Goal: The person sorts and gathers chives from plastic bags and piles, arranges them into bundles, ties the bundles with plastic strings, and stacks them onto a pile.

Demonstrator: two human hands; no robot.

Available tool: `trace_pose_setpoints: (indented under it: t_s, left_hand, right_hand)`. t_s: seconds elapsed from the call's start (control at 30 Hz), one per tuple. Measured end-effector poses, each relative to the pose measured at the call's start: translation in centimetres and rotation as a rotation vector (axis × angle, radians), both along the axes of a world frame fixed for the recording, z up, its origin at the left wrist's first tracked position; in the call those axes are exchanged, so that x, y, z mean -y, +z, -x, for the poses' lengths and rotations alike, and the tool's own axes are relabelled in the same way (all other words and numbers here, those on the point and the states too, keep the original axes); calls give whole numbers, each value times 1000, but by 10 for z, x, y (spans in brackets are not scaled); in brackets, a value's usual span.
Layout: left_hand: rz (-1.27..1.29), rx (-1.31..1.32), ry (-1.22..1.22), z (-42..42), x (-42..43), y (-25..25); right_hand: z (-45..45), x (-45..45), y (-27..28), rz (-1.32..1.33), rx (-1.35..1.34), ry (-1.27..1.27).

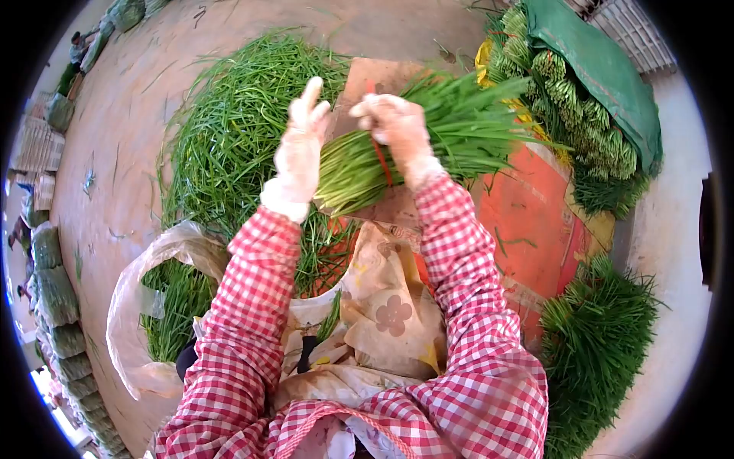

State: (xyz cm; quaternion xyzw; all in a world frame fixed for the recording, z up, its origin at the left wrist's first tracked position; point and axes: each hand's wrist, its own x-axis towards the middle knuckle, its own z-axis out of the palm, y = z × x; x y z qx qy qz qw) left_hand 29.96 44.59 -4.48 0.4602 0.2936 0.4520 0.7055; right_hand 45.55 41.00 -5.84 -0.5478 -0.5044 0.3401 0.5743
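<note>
A bunch of long green chives (344, 174) lies across a brown board (371, 75), with its pale cut ends to the left and its leaves to the right. A red tie (382, 162) runs around the bunch. My right hand (397, 126), in a whitish glove, is over the bunch with its fingers pinched on the tie, whose red end sticks up past the fingertips. At the left of the bunch is my gloved left hand (300, 145), its fingers stretched out and nothing visible in them. Both hands are slightly blurred.
A heap of loose chives (237, 115) spreads at the left. A clear plastic bag (126, 306) holds more greens beside my left arm. Stacked bunches under a green cover (604, 76) stand at the upper right. Another pile of chives (600, 352) lies lower right, beside orange sheeting (524, 222).
</note>
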Motion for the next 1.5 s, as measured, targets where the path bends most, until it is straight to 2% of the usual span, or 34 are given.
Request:
trace_pose_setpoints:
  t_s: [0.03,0.07,0.1,0.13,0.17,0.2,0.23,0.27,0.3,0.37,0.4,0.47,0.53,0.57,0.63,0.67,0.7,0.73,0.77,0.8,0.83,0.87,0.9,0.93,0.97,1.03,1.1,1.17,1.2,1.23,1.3,1.37,1.43,1.5]
  left_hand:
    - [175,112,-4,12,-3,12]
    - [37,212,-60,24,-9,7]
    - [-133,109,-53,26,-6,13]
    - [-247,-119,-74,23,3,18]
    - [-356,-349,-98,19,14,23]
    - [-731,-958,-169,21,27,32]
    - [-944,-1258,-262,10,47,32]
    - [-972,-1475,-280,-4,68,28]
    - [-999,-1694,-295,-13,84,20]
    - [-1198,-1987,-46,-19,102,-20]
    - [-1203,-2013,-21,-21,111,-24]
    - [-1122,-1738,107,-28,115,-53]
    - [-1036,-1507,164,-28,119,-52]
    - [-1191,-1595,258,-28,112,-64]
    - [-1421,-2301,153,-25,95,-76]
    - [-1170,-1926,82,-20,78,-90]
    - [-857,-1397,28,-16,60,-106]
    - [-624,-1007,20,-12,42,-121]
    - [-799,-1223,-61,-12,48,-82]
    - [-997,-1417,-128,-13,55,-42]
    - [-838,-1417,-216,-15,55,-38]
    - [-841,-1446,-208,-16,57,-39]
    - [-881,-1355,-232,-15,47,-47]
    - [-925,-1306,-173,-9,30,-70]
    - [-879,-1372,-202,-9,25,-67]
    - [-742,-1521,-288,-14,26,-59]
    - [-880,-1650,-398,-11,19,-58]
    - [-973,-1667,-372,-2,11,-77]
    - [-908,-1634,-370,-2,8,-84]
    - [-848,-1601,-364,-3,7,-87]
    - [-892,-1563,-297,-8,10,-76]
    - [-689,-1286,-438,-13,12,-54]
    - [-750,-1279,-424,-16,6,-46]
    - [-705,-1434,-468,-35,11,-10]
  right_hand:
    - [-6,17,16,153,-432,27]
    - [-7,31,16,103,-469,40]
    - [-10,42,15,51,-503,54]
    - [-16,52,5,89,-677,124]
    - [-18,65,1,40,-628,183]
    - [-13,72,-2,-107,-209,84]
    - [-9,79,-4,-250,210,-17]
    - [-2,93,6,102,-484,75]
    - [5,99,14,117,-689,116]
    - [18,109,30,253,-459,108]
    - [25,108,23,165,-230,69]
    - [39,106,2,44,281,-14]
    - [57,107,0,-46,33,-148]
    - [58,107,2,-42,-45,-182]
    - [59,107,-3,0,24,-185]
    - [56,112,1,33,111,-142]
    - [50,121,6,74,200,-108]
    - [49,134,6,-74,220,-131]
    - [46,151,-7,-83,119,-177]
    - [34,168,-26,-44,249,-239]
    - [33,175,-58,-126,610,-272]
    - [33,177,-64,12,697,-199]
    - [34,169,-74,66,590,-221]
    - [31,153,-93,-7,499,-189]
    - [26,148,-96,139,271,-95]
    - [15,168,-98,211,89,-122]
    - [7,191,-91,268,122,-231]
    - [7,202,-106,421,196,-529]
    - [8,204,-94,474,105,-490]
    - [10,199,-89,465,-157,-383]
    - [18,178,-87,471,-310,-164]
    - [30,142,-106,562,-382,-35]
    - [22,118,-99,734,-569,154]
    - [20,103,-113,473,-947,183]
